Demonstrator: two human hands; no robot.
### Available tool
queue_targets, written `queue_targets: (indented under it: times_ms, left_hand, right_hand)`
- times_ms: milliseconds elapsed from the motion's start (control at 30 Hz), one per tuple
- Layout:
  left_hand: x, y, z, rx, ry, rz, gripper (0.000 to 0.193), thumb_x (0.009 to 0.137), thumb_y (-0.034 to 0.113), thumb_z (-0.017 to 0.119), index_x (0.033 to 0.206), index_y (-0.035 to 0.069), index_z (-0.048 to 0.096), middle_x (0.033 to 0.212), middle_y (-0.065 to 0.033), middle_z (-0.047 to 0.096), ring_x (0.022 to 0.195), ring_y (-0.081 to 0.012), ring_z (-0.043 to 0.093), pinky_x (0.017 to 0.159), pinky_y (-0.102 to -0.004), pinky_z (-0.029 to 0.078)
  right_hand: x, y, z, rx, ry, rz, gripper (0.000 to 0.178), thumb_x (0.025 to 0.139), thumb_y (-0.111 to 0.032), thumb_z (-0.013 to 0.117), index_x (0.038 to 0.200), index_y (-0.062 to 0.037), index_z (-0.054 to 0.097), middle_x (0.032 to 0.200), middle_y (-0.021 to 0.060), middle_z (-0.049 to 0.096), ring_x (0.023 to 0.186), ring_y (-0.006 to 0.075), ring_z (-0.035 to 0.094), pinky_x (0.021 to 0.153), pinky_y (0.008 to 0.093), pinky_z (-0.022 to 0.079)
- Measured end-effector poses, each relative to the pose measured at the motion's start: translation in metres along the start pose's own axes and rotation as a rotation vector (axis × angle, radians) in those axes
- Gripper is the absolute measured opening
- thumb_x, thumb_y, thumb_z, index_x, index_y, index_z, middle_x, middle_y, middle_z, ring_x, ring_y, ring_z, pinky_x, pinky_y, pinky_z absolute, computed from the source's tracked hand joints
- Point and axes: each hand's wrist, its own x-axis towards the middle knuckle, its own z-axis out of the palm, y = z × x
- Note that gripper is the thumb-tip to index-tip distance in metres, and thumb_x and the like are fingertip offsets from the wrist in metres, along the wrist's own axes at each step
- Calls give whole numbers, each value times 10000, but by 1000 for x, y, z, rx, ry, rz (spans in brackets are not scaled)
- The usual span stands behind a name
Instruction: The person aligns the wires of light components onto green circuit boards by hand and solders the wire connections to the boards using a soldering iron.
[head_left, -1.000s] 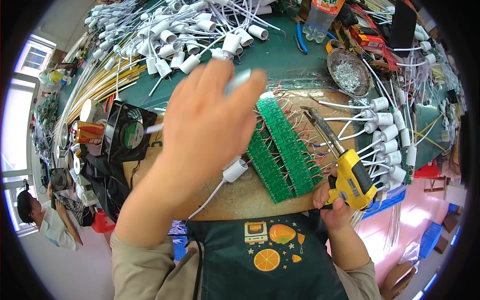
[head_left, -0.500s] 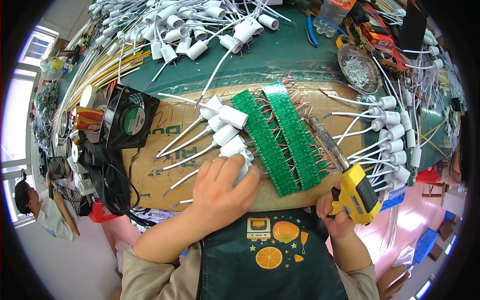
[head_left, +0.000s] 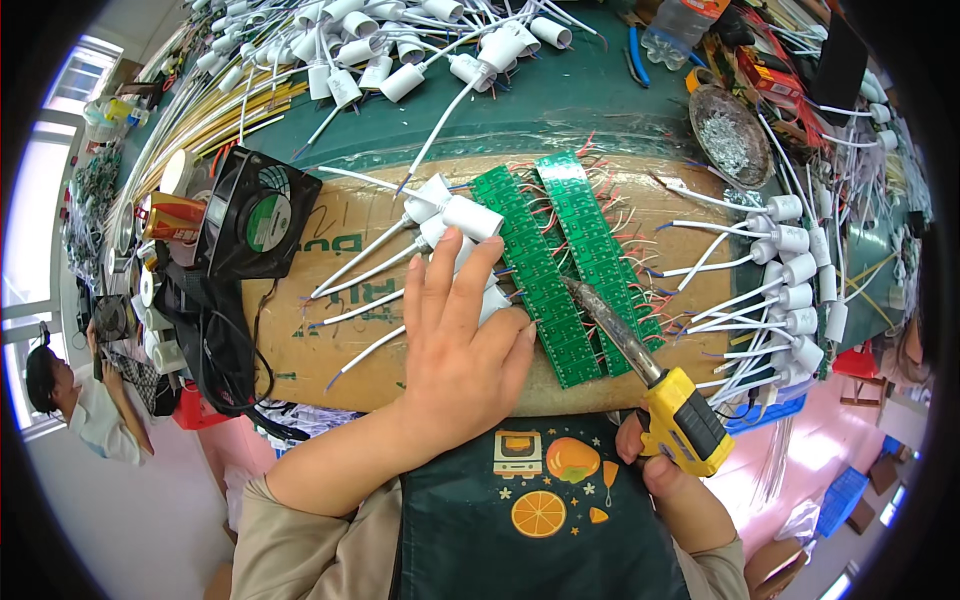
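My left hand lies over a group of white lamp sockets, fingers stretched out. Its fingertips rest at or just above the sockets, and part of the group is hidden beneath it. White cables with blue wire ends run left from them. My right hand grips a yellow and black soldering gun. The gun's dark tip points up and left, over two strips of green circuit boards. Whether the tip touches a board, I cannot tell. Thin red and white wires stick out from the right strip.
Brown cardboard lies under the work. On its left stands a black fan; at the right lie more cabled sockets. A dish of metal bits sits far right. Socket piles fill the back. A person sits far left.
My left hand has opened out from its curled hold and reached forward over the sockets. The soldering gun has swung left, bringing its tip over the boards.
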Motion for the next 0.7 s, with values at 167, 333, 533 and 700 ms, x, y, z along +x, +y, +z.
queue_targets:
  times_ms: [167,333,533,700]
  left_hand:
    - [-1,6,-7,114,3,40,155,701,51,750,842,58,687,1394,-222,529,1384,-503,390,1111,-631,279]
    - [1,-1,1,197,49,114,142,707,61,754,833,59,688,1388,-216,541,1380,-502,400,1123,-630,263]
    - [0,0,5,16,-20,-32,130,733,73,762,835,65,682,1434,-217,499,1415,-491,352,1127,-625,248]
    - [3,2,7,53,-35,-26,125,743,56,741,836,59,658,1455,-232,475,1411,-501,347,1113,-615,271]
  right_hand:
    - [1,-3,0,1,19,-5,553,888,-276,745,1332,-31,524,840,62,573,711,154,543,605,290,460]
    - [4,-4,1,-118,48,-48,390,868,-242,757,1126,11,610,781,93,615,649,172,592,558,297,473]
    - [5,-9,2,-165,58,-33,277,862,-246,759,944,-11,637,740,80,619,633,184,604,553,300,475]
    - [4,-13,-1,-277,44,7,284,866,-299,750,839,-39,636,726,58,617,622,190,599,550,310,459]
